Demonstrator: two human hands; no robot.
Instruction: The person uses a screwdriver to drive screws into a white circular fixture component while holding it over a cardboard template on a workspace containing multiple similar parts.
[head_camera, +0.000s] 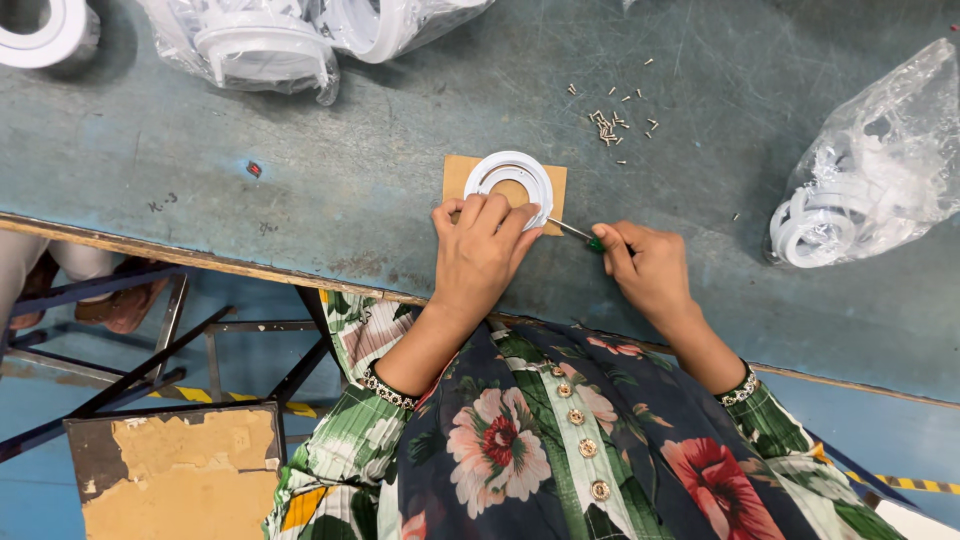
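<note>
Two hands work on a white ring.
The left hand (482, 252) presses the white ring (510, 182) onto brown card (455, 172) near the worktop's (350, 170) front edge. The right hand (648, 268) pinches a small screwdriver (582, 235).

Ring (510, 174): smooth white plastic, slightly glossy.
Square pad (456, 175) under it: matt brown cardboard.
Worktop (350, 150): scratched, worn blue-grey paint.
Bags (880, 160): clear, shiny plastic film.
Screws (612, 125): small, metallic.
</note>
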